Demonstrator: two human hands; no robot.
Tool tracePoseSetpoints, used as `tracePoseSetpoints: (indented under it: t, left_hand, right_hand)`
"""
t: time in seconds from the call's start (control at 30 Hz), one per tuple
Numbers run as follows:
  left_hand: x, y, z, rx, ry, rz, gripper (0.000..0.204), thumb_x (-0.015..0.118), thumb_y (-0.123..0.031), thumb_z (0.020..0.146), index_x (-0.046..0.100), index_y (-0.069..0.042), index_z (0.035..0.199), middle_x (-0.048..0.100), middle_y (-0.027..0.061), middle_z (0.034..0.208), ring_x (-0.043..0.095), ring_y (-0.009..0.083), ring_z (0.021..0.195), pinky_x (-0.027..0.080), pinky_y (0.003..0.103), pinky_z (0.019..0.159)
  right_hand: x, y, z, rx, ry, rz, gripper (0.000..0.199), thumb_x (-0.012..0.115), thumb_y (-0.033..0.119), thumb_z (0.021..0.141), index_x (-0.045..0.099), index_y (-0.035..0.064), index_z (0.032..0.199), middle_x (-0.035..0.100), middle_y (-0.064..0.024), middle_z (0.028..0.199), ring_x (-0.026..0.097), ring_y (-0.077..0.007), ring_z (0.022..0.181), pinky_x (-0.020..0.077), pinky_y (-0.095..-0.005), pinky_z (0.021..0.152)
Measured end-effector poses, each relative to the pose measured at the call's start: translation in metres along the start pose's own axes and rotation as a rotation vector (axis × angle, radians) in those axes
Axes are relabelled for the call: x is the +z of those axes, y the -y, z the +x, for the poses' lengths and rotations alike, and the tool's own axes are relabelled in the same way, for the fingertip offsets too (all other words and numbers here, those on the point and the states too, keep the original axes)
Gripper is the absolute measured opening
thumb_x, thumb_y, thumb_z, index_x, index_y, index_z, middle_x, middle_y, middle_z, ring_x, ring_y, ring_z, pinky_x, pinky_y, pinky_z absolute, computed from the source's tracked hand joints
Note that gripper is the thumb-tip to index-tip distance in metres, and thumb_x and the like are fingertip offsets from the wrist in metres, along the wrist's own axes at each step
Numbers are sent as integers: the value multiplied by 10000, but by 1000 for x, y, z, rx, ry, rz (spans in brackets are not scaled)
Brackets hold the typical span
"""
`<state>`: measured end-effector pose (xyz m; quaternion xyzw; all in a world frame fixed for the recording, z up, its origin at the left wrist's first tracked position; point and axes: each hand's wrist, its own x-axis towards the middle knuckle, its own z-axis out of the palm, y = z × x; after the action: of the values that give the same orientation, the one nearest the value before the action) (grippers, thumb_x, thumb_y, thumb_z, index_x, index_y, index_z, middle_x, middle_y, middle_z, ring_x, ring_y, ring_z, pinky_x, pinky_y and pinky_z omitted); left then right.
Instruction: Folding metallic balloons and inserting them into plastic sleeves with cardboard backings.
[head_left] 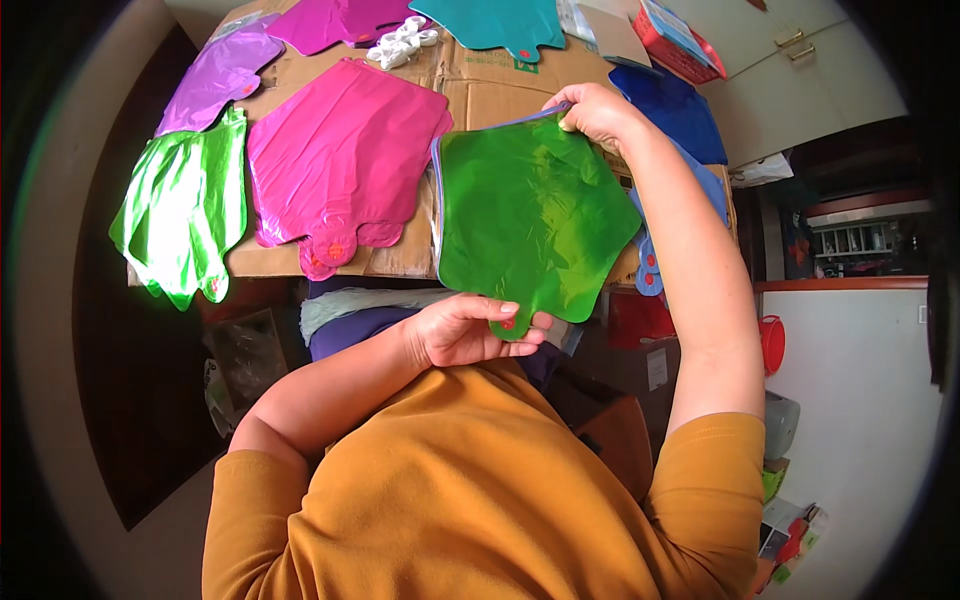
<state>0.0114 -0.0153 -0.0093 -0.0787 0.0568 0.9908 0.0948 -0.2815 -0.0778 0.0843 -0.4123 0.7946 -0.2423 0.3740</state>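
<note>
A flat, uninflated green foil balloon (pixel 535 210) with an angular, star-like outline lies at the table's near edge, its tab hanging over. My left hand (pixel 460 332) closes round that tab, thumb on top and fingers beneath. At the far right corner my right hand (pixel 598 115) pinches the green balloon's edge. A thin lilac edge shows along its left and top sides; what it belongs to is hidden. Just left lies a stack of pink foil balloons (pixel 345 160) with round tabs. Further left, a shiny light-green foil balloon (pixel 185 205) droops over the edge.
Cardboard (pixel 490 100) covers the table. Purple (pixel 218 75), magenta (pixel 335 22), teal (pixel 495 22) and dark blue foil balloons (pixel 675 112) lie along its far side and right. White ribbon (pixel 405 42) sits at the back. A red basket (pixel 685 45) stands at the far right.
</note>
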Motion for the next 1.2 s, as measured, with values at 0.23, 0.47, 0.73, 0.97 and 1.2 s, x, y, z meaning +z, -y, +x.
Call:
tracePoseSetpoints:
  t: [0.23,0.47,0.73,0.97,1.2]
  left_hand:
    - [12,10,18,17,-273,54,126,593,-136,937,562,-43,1017,595,48,886,577,146,842,497,358,858]
    - [20,17,24,-18,-307,54,74,557,-135,959,552,-69,926,566,14,822,543,123,776,491,333,807]
    - [15,15,21,-22,-243,23,111,587,-150,937,557,-44,957,602,72,899,582,168,818,504,358,827]
    - [20,11,21,-20,-203,-12,113,596,-134,921,554,-37,960,607,88,917,587,177,827,506,358,827]
    - [9,13,26,-78,-233,121,96,543,-128,953,557,-47,903,563,22,818,505,125,717,473,327,776]
  right_hand:
    - [8,-5,6,-37,15,5,256,578,-51,782,641,-2,1025,641,-67,884,597,-146,763,501,-276,683]
    - [20,0,26,126,-200,-164,249,673,211,766,685,-38,768,686,-160,779,646,-219,703,514,-357,685]
    - [30,20,21,184,-282,-499,162,599,84,704,692,-31,769,685,-185,787,679,-295,784,529,-365,725]
    - [22,-6,34,82,-263,42,179,697,142,665,696,-16,749,686,-142,766,643,-257,678,510,-365,636]
    - [-4,-12,18,-5,52,-28,136,665,64,713,713,-6,819,677,-112,799,621,-193,764,490,-335,691]
